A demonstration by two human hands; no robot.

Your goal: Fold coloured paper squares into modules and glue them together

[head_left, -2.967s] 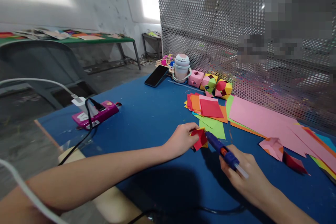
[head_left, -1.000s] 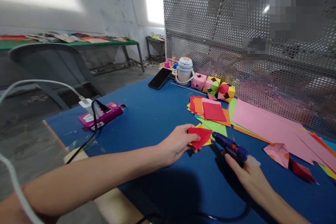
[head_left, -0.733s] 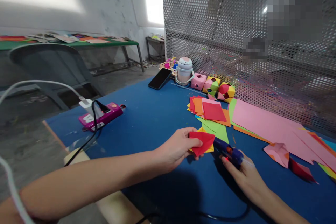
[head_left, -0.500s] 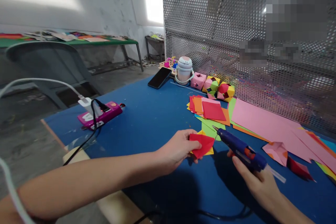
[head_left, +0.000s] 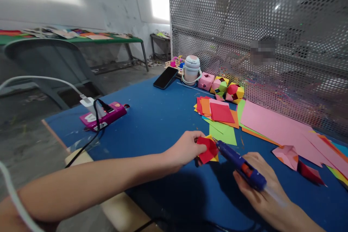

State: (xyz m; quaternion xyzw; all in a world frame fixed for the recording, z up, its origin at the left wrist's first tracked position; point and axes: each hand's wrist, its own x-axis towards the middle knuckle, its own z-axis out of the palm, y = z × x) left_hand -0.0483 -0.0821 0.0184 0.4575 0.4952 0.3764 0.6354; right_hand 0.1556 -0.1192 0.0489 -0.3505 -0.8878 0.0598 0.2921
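Observation:
My left hand (head_left: 185,149) pinches a folded red and yellow paper piece (head_left: 207,149) just above the blue table (head_left: 152,123). My right hand (head_left: 262,189) is wrapped round a blue glue gun (head_left: 240,164) with an orange trigger. The gun's nozzle touches the right side of the folded paper. A clear glue stick pokes out of the gun's back end over my right wrist.
A stack of coloured paper squares (head_left: 216,112) and large pink sheets (head_left: 274,125) lie to the right. Paper cubes (head_left: 223,87), a white jar (head_left: 191,70) and a phone (head_left: 165,77) stand by the perforated metal screen (head_left: 258,36). A pink power strip (head_left: 104,116) with cables sits left.
My right hand has brought the glue gun back in from the right, so its nozzle now meets the folded paper. My left hand kept hold of the paper.

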